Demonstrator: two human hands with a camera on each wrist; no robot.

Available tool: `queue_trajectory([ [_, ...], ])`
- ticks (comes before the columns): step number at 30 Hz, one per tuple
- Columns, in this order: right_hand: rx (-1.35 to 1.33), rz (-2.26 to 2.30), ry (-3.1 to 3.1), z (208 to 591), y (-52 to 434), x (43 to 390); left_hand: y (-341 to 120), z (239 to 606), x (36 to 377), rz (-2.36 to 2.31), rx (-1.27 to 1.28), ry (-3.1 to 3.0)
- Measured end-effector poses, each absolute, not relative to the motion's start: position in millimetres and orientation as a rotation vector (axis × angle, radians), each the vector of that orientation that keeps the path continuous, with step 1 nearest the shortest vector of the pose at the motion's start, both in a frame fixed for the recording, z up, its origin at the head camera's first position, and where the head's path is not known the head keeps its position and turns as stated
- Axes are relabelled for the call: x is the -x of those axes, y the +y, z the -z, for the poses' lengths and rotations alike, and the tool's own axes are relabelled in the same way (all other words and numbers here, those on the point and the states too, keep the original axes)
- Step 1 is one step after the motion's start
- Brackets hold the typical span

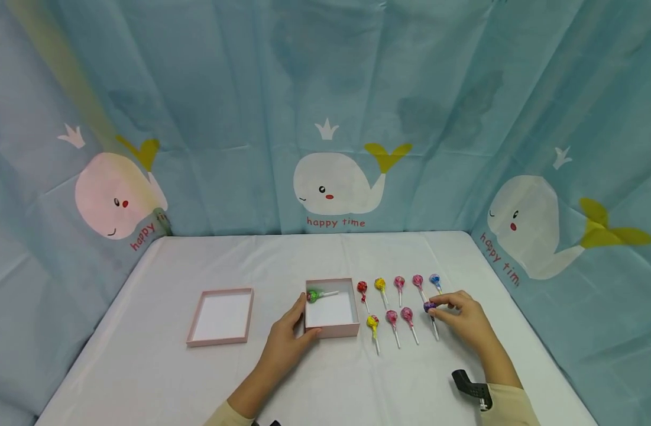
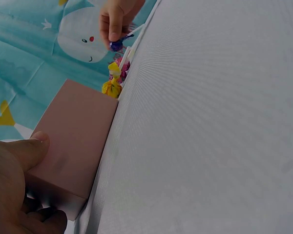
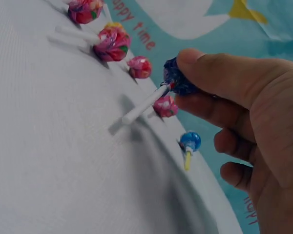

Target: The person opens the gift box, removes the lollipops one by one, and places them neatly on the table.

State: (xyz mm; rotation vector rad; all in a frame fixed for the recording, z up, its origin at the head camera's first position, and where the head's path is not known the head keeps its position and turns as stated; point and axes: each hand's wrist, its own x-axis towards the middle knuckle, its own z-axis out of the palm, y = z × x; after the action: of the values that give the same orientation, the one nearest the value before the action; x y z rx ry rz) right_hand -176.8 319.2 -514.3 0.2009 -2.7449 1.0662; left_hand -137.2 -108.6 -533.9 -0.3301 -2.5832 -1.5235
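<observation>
Between thumb and fingertips, my right hand [image 1: 467, 318] pinches the purple-wrapped lollipop [image 3: 172, 78] by its candy end, its white stick slanting down toward the cloth. My left hand [image 1: 285, 343] grips the pink open box [image 1: 333, 332] at its near left corner; the left wrist view shows the thumb on one wall and fingers bent round another. Inside the box lies a green-wrapped lollipop [image 1: 313, 296], stick pointing right. Several lollipops lie in two rows right of the box, among them a red one [image 1: 362, 287], a yellow one [image 1: 373, 322], pink ones [image 1: 407, 314] and a blue one [image 1: 435, 279].
A shallow pink lid [image 1: 247, 318] lies inside-up on the white tablecloth [image 1: 160, 378], left of the box. Blue curtains [image 1: 224, 118] with whale prints surround the table at the back and sides. A black device [image 1: 471, 386] sits at the right sleeve.
</observation>
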Motion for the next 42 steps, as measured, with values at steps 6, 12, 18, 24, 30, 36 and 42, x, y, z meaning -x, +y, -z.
queue_trajectory([
  [6,-0.194,-1.039,-2.794,520.3,323.4,179.2,-107.8,534.8,138.0,1.507,0.323,-2.592],
  [12,-0.207,-0.976,-2.821,524.1,324.3,180.0,-108.7,533.9,138.2,1.495,0.313,-2.605],
  [18,-0.208,-0.962,-2.819,525.6,325.7,180.0,-108.7,534.1,137.5,1.504,0.322,-2.599],
  [24,-0.211,-0.940,-2.820,526.4,327.5,178.7,-108.3,534.1,137.0,1.511,0.322,-2.595],
  [30,-0.255,-0.932,-2.793,525.4,327.8,179.4,-109.5,533.5,137.6,1.519,0.325,-2.594],
  [36,-0.304,-0.905,-2.751,522.1,326.4,180.4,-111.0,534.1,137.7,1.528,0.325,-2.589],
  [42,-0.343,-0.925,-2.668,509.3,319.1,181.7,-109.9,536.9,139.6,1.553,0.345,-2.571],
])
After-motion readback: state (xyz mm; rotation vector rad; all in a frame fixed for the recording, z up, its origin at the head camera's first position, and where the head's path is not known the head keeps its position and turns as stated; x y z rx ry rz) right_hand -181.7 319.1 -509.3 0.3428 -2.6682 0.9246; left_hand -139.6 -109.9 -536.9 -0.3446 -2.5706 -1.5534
